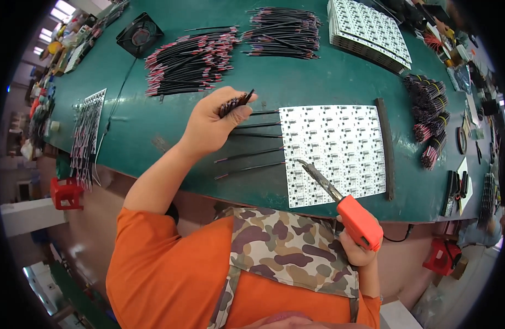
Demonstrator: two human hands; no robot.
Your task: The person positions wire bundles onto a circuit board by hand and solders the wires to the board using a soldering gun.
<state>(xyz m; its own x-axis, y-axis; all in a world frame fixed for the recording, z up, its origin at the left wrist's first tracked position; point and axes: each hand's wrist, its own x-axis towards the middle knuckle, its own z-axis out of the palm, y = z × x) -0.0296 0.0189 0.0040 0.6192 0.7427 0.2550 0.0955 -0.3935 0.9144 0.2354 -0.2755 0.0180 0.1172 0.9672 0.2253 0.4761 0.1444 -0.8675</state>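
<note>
My left hand [206,125] is closed around a bunch of short black wires [233,105] above the green table. In my right hand [355,253] is a soldering iron [360,222] with a red handle, its tip angled over the left part of a white circuit board panel [340,140]. Several black wires [251,169] stick out leftward from the panel's left edge. The lowest one ends close to the iron's tip; whether the two touch I cannot tell. A dark strip [386,148] lies along the panel's right edge.
Loose wire piles [195,60] lie at the back beside a black fan [140,34]. A stack of white panels [367,33] stands back right, tied wire bundles [428,109] on the right. A wired panel [88,134] overhangs the left edge; red stools [66,193] flank the table.
</note>
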